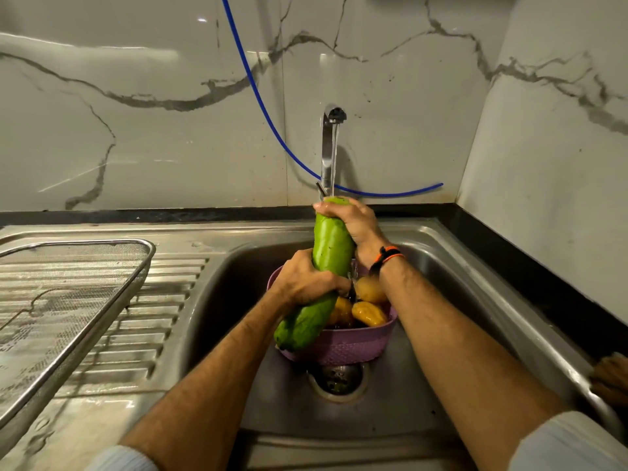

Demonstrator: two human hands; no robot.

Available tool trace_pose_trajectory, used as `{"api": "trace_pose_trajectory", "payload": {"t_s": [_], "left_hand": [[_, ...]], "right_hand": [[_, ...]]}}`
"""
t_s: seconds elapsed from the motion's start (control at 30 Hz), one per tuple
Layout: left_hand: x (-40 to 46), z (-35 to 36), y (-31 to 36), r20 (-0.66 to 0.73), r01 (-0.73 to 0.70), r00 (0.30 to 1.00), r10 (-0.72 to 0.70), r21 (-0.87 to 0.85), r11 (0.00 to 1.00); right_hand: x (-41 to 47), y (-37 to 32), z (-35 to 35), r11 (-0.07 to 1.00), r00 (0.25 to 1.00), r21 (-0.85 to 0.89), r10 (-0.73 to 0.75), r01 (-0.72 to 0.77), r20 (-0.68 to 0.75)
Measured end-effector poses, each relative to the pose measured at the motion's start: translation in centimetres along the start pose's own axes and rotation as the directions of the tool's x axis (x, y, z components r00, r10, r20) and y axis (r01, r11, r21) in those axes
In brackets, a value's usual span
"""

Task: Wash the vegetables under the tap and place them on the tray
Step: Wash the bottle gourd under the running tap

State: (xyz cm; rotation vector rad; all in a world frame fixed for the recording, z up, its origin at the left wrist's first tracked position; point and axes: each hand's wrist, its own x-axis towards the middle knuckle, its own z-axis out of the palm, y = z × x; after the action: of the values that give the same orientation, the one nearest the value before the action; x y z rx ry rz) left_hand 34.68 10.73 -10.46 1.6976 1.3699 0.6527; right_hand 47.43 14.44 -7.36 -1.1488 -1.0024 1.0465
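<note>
Hands: both wrapped around one long green gourd (pixel 324 266). Left hand (pixel 306 282) grips the middle of it, fingers curled over the front; right hand (pixel 353 222) clasps the top end, thumb and fingers closed round the tip.

Gourd: held steeply tilted over the sink (pixel 441 266), top end directly under the tap (pixel 329 144), so the running stream lands on it and runs down its length. The two-handed hold probably suits its length and wet skin.

Basket (pixel 346 345): purple, perforated, standing in the sink bowl beneath the gourd's lower end. Holds a potato (pixel 370 288) and yellow peppers (pixel 368 312), apparently waiting their turn; run-off falls into it.

Drain (pixel 336 379): just in front of the basket.

Tray (pixel 85 300): wire mesh, on the ribbed draining board left of the bowl, nothing visible in it. Sits near, likely for a short carry.

Blue hose (pixel 265 107): hangs across the marble wall behind the tap.
</note>
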Motion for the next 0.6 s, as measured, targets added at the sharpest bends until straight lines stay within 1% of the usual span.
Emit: {"api": "trace_pose_trajectory", "payload": {"t_s": [0.07,0.17,0.23,0.33,0.43,0.6], "left_hand": [[0.0,0.0,-0.3,0.006,0.009,1.0,-0.009,0.028,1.0],[0.2,0.0,-0.5,0.002,0.012,1.0,-0.012,0.074,0.997],[0.3,0.1,-0.6,-0.006,0.009,1.0,-0.009,0.094,0.995],[0.2,0.1,-0.5,-0.024,-0.004,1.0,0.008,0.158,0.987],[0.0,0.1,-0.6,-0.023,-0.006,1.0,0.011,0.209,0.978],[0.3,-0.6,-0.4,-0.073,-0.041,0.995,0.065,0.289,0.956]], "right_hand": [[-0.5,0.5,0.3,0.995,0.996,-0.078,0.065,-0.069,-0.062],[-1.7,0.9,-0.2,0.964,0.983,-0.195,0.173,-0.18,-0.055],[-2.7,1.0,-0.7,0.951,0.984,-0.253,0.175,-0.179,-0.037],[-3.7,1.1,-1.3,0.946,0.985,-0.276,0.161,-0.171,-0.059],[-4.0,1.4,-1.7,0.956,0.982,-0.232,0.157,-0.178,-0.107],[-3.8,1.5,-1.9,0.984,0.96,0.01,0.177,-0.179,-0.217]]}}
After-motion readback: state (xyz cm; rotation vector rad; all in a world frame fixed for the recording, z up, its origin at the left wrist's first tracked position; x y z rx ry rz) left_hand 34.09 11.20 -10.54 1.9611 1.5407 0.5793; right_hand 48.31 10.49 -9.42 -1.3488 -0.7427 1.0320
